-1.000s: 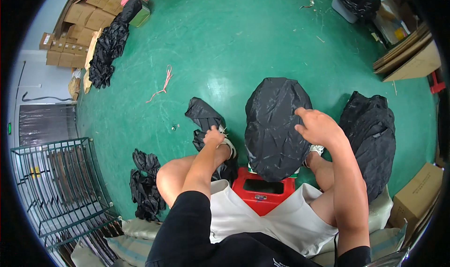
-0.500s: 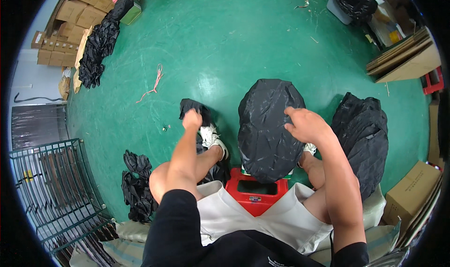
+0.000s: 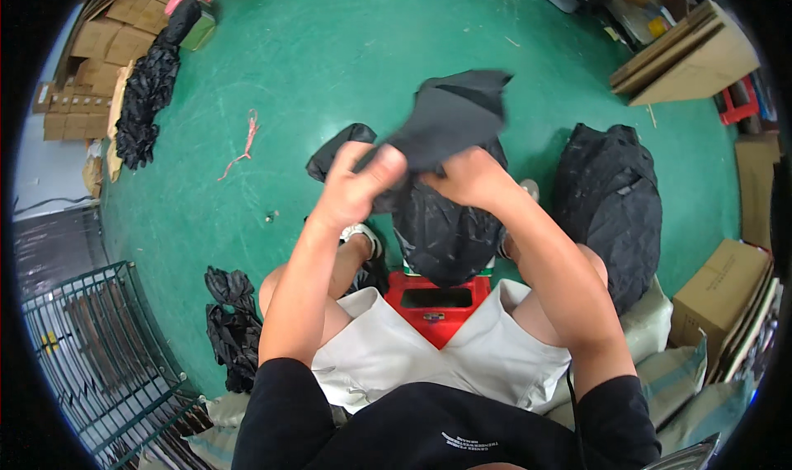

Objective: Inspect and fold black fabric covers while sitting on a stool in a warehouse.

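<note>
A limp, flat black plastic bag (image 3: 454, 119) is stretched up and away from me between my hands, smeared by motion. My left hand (image 3: 356, 188) is closed on its near left end, thumb on top. My right hand (image 3: 474, 179) pinches its near right edge. Beneath them, a bulky black plastic-covered bundle (image 3: 445, 237) stands between my legs, its top partly hidden by the held bag and my hands. Beyond my left hand lies another black plastic piece (image 3: 340, 148), beside my left foot.
A red plastic stool (image 3: 437, 305) is between my thighs. To the right stand a large black plastic bundle (image 3: 610, 210) and a cardboard box (image 3: 719, 292). Crumpled black plastic (image 3: 233, 330) and a green wire rack (image 3: 103, 354) are at left. Pink string (image 3: 247, 146) lies on the green floor.
My left hand has come up and right from the black piece by my left foot. My right hand has left the bundle's side and moved left. Both now hold a black bag up.
</note>
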Tool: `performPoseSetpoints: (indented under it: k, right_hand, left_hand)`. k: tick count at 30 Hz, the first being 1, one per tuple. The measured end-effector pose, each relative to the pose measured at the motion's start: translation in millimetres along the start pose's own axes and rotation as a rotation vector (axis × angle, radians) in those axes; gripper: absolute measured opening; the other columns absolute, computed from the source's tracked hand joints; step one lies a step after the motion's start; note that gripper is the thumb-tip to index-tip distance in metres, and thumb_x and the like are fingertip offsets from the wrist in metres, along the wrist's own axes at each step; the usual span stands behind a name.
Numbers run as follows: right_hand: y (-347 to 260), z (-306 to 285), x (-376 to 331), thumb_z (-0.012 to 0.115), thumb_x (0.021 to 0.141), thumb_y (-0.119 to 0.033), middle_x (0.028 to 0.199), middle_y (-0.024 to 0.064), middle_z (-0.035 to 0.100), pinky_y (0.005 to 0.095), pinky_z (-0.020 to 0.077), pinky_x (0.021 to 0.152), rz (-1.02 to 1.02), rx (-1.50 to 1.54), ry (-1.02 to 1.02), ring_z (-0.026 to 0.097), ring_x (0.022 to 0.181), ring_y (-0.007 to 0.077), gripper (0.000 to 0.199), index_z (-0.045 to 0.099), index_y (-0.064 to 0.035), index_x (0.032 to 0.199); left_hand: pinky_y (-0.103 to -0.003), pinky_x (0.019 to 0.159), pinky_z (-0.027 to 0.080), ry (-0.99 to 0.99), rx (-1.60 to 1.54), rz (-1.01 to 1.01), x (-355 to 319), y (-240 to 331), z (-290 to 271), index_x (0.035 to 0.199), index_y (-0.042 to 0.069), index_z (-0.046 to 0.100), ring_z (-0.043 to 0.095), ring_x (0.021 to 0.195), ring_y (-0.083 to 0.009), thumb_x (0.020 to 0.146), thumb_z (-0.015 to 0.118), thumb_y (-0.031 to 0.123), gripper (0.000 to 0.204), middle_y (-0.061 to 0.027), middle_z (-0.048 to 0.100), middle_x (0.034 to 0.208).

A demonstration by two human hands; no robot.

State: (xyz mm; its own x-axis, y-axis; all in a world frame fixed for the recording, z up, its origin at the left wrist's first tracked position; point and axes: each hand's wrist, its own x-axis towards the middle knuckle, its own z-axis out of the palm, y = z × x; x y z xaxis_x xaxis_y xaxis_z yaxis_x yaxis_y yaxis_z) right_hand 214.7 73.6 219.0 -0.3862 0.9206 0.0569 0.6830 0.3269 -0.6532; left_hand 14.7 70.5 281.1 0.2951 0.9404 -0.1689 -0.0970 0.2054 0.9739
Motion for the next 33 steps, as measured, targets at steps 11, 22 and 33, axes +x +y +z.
performPoseSetpoints:
  k: [11, 22, 33]
  right_hand:
    - [-3, -51, 15, 0.057, 0.088, -0.04, 0.111, 0.0168, 0.066, 0.0361, 0.0508, 0.088, 0.062, 0.753, -0.193, 0.062, 0.102, 0.0358, 0.043, 0.063, -0.0065, 0.114]
    - [34, -35, 31, 0.053, 0.09, -0.043, 0.116, 0.0156, 0.065, 0.0374, 0.0497, 0.092, -0.016, 2.266, 0.058, 0.061, 0.105, 0.0338, 0.046, 0.063, -0.0083, 0.119]
    - [68, -40, 11, 0.05, 0.092, -0.037, 0.097, 0.0148, 0.065, 0.0349, 0.0509, 0.083, 0.072, 2.188, 0.111, 0.062, 0.089, 0.0247, 0.042, 0.061, 0.0015, 0.105]
  left_hand:
    - [-0.03, 0.048, 0.031, -0.896, 0.378, -0.044, 1, -24, 65, 0.061, -0.001, 0.049, 0.035, 0.054, -0.0066, 0.086, 0.073, 0.03, 0.046, 0.0001, 0.035, 0.054]
    - [-0.042, 0.055, 0.04, -0.953, 0.675, -0.008, -3, -42, 80, 0.072, -0.004, 0.06, 0.049, 0.059, -0.0405, 0.079, 0.071, 0.028, 0.035, -0.0236, 0.051, 0.063]
    - [-0.038, 0.105, 0.041, -0.872, 0.796, -0.016, 24, -48, 44, 0.123, -0.011, 0.053, 0.054, 0.12, -0.0361, 0.075, 0.071, 0.025, 0.063, -0.0276, 0.057, 0.126]
